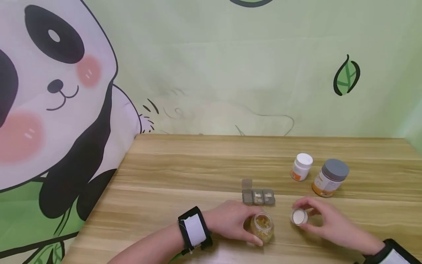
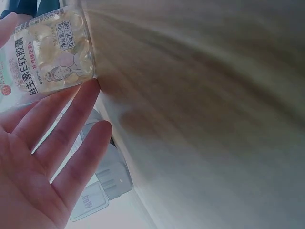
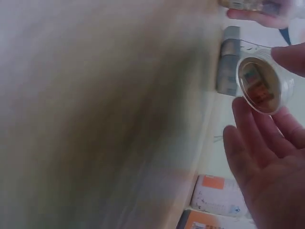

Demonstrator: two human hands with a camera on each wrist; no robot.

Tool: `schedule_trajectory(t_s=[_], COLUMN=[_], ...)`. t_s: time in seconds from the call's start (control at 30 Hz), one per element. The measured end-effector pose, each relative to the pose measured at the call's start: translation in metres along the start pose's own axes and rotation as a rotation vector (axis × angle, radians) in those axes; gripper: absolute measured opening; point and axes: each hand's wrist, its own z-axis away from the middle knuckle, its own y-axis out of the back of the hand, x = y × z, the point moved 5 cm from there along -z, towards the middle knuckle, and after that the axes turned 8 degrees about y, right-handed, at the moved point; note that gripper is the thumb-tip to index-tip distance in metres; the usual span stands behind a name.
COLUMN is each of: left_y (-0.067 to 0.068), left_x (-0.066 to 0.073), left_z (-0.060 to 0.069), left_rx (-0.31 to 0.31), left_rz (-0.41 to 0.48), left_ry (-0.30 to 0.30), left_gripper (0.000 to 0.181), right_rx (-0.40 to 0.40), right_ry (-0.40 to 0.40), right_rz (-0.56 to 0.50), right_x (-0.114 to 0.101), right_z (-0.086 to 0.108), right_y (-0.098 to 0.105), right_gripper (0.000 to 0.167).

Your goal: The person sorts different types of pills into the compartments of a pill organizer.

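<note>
An uncapped clear jar [image 1: 262,229] of yellow softgel capsules stands upright on the table, and my left hand [image 1: 229,220] grips it from the left with thumb and fingers. Its printed label [image 2: 55,59] shows in the left wrist view. My right hand [image 1: 328,224] pinches a small round lid [image 1: 299,216] between thumb and fingers; in the right wrist view the lid [image 3: 260,85] shows a shiny, reflecting round face. Just beyond the jar lies a small grey pill box [image 1: 258,197] with three compartments. Its left flap [image 1: 247,183] is folded back; small pale pieces show in the other two.
A white bottle with a white cap [image 1: 301,167] stands at the back right. Beside it is a larger jar with a grey lid [image 1: 330,178]. The wooden table [image 1: 184,161] meets a green panda-print backdrop [image 1: 211,73] at its far edge.
</note>
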Motion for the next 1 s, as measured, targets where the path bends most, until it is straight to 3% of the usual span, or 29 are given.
schedule_trajectory(t_s=[0.13, 0.4, 0.73, 0.9, 1.0], left_y=[0.000, 0.001, 0.001, 0.005, 0.016], left_x=[0.000, 0.001, 0.003, 0.002, -0.009], left_z=[0.000, 0.000, -0.001, 0.007, 0.016], left_rx=[0.000, 0.005, 0.001, 0.024, 0.041], left_rz=[-0.005, -0.017, -0.006, 0.003, -0.022], left_ry=[0.004, 0.009, 0.042, 0.068, 0.124], left_gripper=[0.050, 0.051, 0.054, 0.073, 0.067], right_rx=[-0.070, -0.183, -0.180, -0.189, -0.224], right_ry=[-0.076, -0.111, 0.072, 0.063, 0.042], right_rz=[0.002, 0.201, 0.452, 0.416, 0.314], right_x=[0.006, 0.005, -0.011, -0.030, -0.042], right_z=[0.002, -0.001, -0.002, -0.007, -0.015], right_y=[-0.004, -0.008, -0.011, -0.013, -0.018], right_gripper=[0.044, 0.048, 0.072, 0.075, 0.071])
